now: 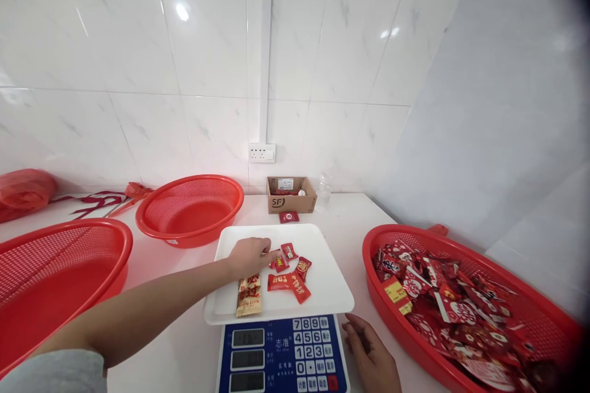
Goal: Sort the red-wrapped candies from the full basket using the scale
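Note:
A blue electronic scale (283,353) stands in front of me, with a white tray (322,295) on top. My left hand (251,256) reaches over the tray, fingers pinched at a small red candy packet (279,263). Beside it on the tray lie more red packets (299,287) and a gold packet (249,298) partly under my wrist. To the right of the scale rests my right hand (371,353), holding nothing, its fingers loosely stretched toward the tray's near right corner.
On the right a red basket (375,295) holds many red snack packets (452,301). Two red baskets (188,179) (122,245) stand on the left. A cardboard box (292,201), a dark red packet (289,217) and a clear bottle (324,190) are near the wall.

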A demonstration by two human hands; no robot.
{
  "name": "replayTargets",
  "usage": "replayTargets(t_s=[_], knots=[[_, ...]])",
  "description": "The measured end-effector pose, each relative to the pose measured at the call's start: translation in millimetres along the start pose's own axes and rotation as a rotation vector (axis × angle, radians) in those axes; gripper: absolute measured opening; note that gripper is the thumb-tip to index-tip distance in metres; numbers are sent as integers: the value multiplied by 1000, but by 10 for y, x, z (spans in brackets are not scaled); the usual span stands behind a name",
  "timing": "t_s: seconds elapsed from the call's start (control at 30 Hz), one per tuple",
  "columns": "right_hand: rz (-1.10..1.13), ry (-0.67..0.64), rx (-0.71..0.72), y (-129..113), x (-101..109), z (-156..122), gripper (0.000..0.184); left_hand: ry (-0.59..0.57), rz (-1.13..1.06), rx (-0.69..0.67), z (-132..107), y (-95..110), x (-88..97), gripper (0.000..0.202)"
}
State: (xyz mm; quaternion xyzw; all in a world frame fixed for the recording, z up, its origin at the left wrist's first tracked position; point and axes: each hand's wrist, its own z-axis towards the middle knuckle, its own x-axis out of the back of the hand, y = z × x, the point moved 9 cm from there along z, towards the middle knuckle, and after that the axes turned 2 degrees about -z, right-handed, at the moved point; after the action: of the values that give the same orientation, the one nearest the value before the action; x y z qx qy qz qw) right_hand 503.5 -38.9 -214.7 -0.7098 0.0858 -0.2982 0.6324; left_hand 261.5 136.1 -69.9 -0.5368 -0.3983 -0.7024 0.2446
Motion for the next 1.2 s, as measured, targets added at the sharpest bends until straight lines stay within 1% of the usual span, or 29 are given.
replayTargets(t_s=[0.13,0.27,0.4,0.57,0.7,0.87,0.97,1.03,1.13,1.2], knots=[[11,-25,18,22,-16,8,49,31,-55,63,4,-111,99,43],[-8,-17,16,-19,-3,-6,48,89,-91,126,24,-278,267,43],[-26,-4,25,-92,10,-29,47,152,-124,190,69,-494,491,43],[-27,-30,4,-30,-20,-14,51,220,-157,279,103,-782,779,43],[-27,-45,4,-19,-29,-3,51,253,-161,365,117,-1049,930,44],[-36,-29,7,-51,-9,-11,49,250,-125,507,95,-1486,987,46],[-32,-37,19,-21,-24,4,50,210,-107,589,39,-1753,957,38],[-43,-41,19,13,-34,18,51,179,-111,626,-6,-1895,926,32],[-50,-59,19,47,-57,32,51,156,-133,630,-48,-1999,897,28],[-55,-71,21,61,-69,37,51,174,-146,588,-37,-1961,906,29]])
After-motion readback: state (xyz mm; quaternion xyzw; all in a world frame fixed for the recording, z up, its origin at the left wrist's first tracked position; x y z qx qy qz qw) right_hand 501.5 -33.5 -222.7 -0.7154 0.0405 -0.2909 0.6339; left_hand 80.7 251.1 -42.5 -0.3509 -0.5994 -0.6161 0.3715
